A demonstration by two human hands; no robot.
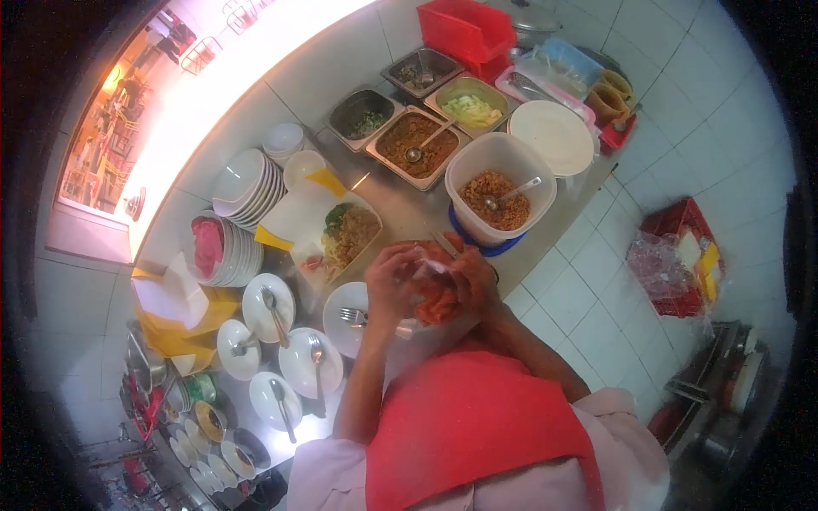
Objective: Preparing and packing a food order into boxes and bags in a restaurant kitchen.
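My left hand point(388, 276) and my right hand point(474, 276) come together at the counter's near edge, gripping a thin clear plastic bag point(427, 260) between them. Below and around the fingers lies orange-red food point(441, 306), possibly tomato or carrot pieces; the hands partly cover it. A flat metal blade or handle point(445, 244) shows beside my right fingers. Left of my hands, an open paper takeaway box point(305, 237) with yellow flaps contains noodles, minced topping and greens point(348, 233). Close beyond my right hand stands a translucent plastic tub point(460, 167) of brown minced food with a spoon.
Metal pans point(441, 182) of toppings line the back, near red bins point(466, 29) and a white lid point(553, 137). Stacked bowls point(246, 188), folded boxes point(185, 326) and plates with cutlery point(311, 364) fill the left. A red crate point(671, 306) stands on the right floor.
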